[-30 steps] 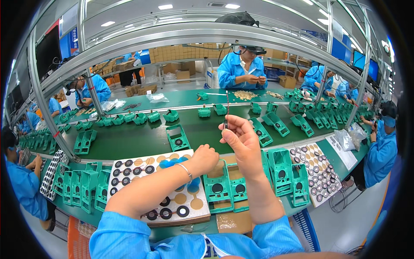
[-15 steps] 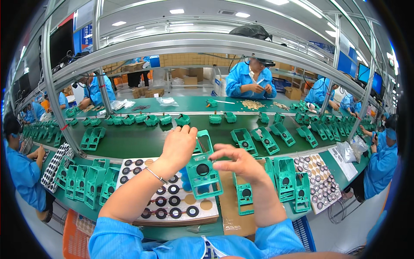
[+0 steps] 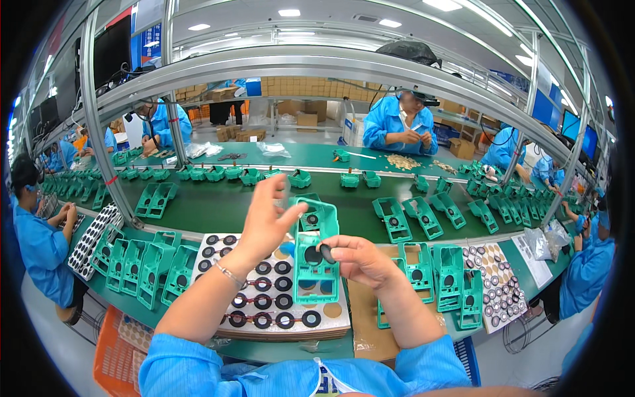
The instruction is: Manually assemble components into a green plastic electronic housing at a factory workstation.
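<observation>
A green plastic housing [image 3: 306, 272] stands tilted up in front of me, over a white board [image 3: 337, 328] carrying rows of black ring-shaped speakers [image 3: 284, 320]. At its upper left edge my left hand [image 3: 266, 221] is open, fingers raised and apart. My right hand [image 3: 362, 262] pinches a small round black disc [image 3: 326, 253] at the housing's right side, in front of its round opening. A bit of blue [image 3: 288, 249] shows behind the housing's left edge. What supports the housing from behind is hidden.
More green housings stand left [image 3: 153, 274] and right [image 3: 449, 278] on the bench. A second board of ring-shaped parts [image 3: 501, 291] lies at right. Beyond runs a green conveyor [image 3: 264, 208] with several housings, under a metal frame [image 3: 304, 63]. A co-worker [image 3: 400, 126] sits opposite.
My left hand's fingers have lifted and spread at the housing's upper left. My right hand has closed from spread fingers into a pinch on the black disc. The whole view has shifted slightly.
</observation>
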### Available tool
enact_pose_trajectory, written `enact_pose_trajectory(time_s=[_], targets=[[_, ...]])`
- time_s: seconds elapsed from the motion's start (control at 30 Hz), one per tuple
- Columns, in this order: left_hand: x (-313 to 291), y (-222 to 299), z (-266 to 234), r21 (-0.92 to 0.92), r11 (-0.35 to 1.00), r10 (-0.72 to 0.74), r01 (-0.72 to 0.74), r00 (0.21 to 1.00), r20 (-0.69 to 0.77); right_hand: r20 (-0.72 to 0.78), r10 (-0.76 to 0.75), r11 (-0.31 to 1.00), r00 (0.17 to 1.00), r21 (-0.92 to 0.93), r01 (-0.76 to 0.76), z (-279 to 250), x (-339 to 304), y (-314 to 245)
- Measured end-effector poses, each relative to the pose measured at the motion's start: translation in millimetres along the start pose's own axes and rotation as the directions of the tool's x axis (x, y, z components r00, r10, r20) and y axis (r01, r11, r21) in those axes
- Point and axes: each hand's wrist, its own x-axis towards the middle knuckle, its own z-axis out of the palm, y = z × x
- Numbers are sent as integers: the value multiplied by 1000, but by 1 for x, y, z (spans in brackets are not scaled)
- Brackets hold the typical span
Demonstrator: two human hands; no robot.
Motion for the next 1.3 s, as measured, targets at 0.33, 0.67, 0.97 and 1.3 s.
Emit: enact_pose_trajectory(time_s=[0.33, 0.67, 0.97, 1.3], targets=[[-54, -4, 4, -559, -33, -151, 828, 549, 822, -102, -101, 995, 990, -38, 97, 5, 1, 2], [-63, -16, 1, -597, -59, -239, 800, 569, 787, -111, -192, 919, 975, -369, 139, 5, -8, -4], [-67, 5, 0, -588, 201, -300, 784, 621, 724, 189, -621, 5, 760, -970, 245, 17, 4, 12], [-69, 1, -1, -648, 173, -260, 741, 669, 696, 367, -623, -309, 691, -927, 214, 10, 11, 14]])
